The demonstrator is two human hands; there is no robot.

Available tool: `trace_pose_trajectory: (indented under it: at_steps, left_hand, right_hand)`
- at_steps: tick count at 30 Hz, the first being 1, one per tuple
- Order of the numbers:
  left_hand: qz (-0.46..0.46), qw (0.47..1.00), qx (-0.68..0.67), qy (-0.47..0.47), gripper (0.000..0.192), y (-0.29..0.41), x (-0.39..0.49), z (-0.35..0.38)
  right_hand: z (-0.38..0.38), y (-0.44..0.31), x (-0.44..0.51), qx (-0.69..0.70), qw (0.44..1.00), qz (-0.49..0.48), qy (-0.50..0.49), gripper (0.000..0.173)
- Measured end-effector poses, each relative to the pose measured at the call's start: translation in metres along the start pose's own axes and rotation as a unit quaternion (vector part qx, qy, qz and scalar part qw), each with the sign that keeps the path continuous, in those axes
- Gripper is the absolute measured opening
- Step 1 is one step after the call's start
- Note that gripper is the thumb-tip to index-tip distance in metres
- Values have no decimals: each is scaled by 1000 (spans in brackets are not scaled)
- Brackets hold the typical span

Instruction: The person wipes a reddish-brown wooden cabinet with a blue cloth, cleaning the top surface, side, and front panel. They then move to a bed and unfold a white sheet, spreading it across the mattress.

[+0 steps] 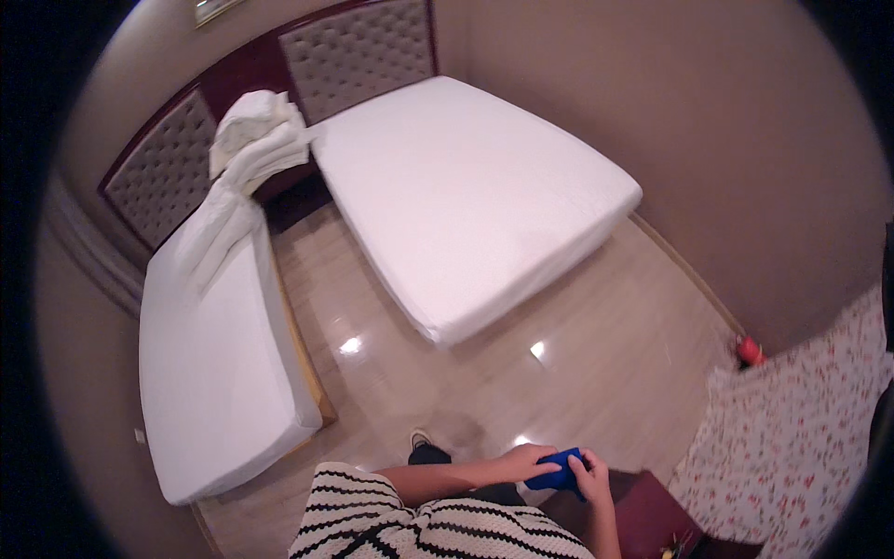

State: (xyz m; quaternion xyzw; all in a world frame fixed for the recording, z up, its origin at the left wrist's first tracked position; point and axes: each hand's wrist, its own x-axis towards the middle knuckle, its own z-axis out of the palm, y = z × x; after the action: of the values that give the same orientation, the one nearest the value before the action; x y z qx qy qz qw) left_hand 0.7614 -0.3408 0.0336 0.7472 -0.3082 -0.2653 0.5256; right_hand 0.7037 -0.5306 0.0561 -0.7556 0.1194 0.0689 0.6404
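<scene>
A small folded blue cloth (553,478) is held between my two hands at waist height, in front of my striped knit top. My left hand (528,462) grips its left side, thumb lying over the top. At the opposite side, my right hand (591,475) pinches the cloth near its upper right corner. Part of the fabric hangs below the fingers. Beneath and to the right of my hands is a dark red wooden surface (646,513).
Two beds with white-covered mattresses (475,202) (216,363) stand ahead and left. White bedding (258,140) is heaped between their headboards. A flower-patterned cloth (789,433) hangs at right, near a red object (750,351) by the wall. The glossy floor (594,349) reflects lights.
</scene>
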Motion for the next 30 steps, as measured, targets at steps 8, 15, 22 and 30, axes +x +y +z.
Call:
trace_pose_trajectory:
  at_steps: [8, 15, 22, 30]
  left_hand:
    - [0, 985, -3, 173, 35, -58, -91, -163]
    - [-161, 935, -109, 297, 42, -89, -226, -277]
    - [-241, 879, -191, 364, 43, -122, -278, -305]
    - [-283, 843, -180, 421, 38, -140, -252, -416]
  right_hand:
    - [185, -71, 110, -56, 982, -108, -144, 16]
    - [368, -149, 157, -162, 886, -289, -326, 21]
    - [452, -186, 185, -160, 855, -259, -421, 24]
    - [525, -191, 300, -136, 863, -247, -420, 27]
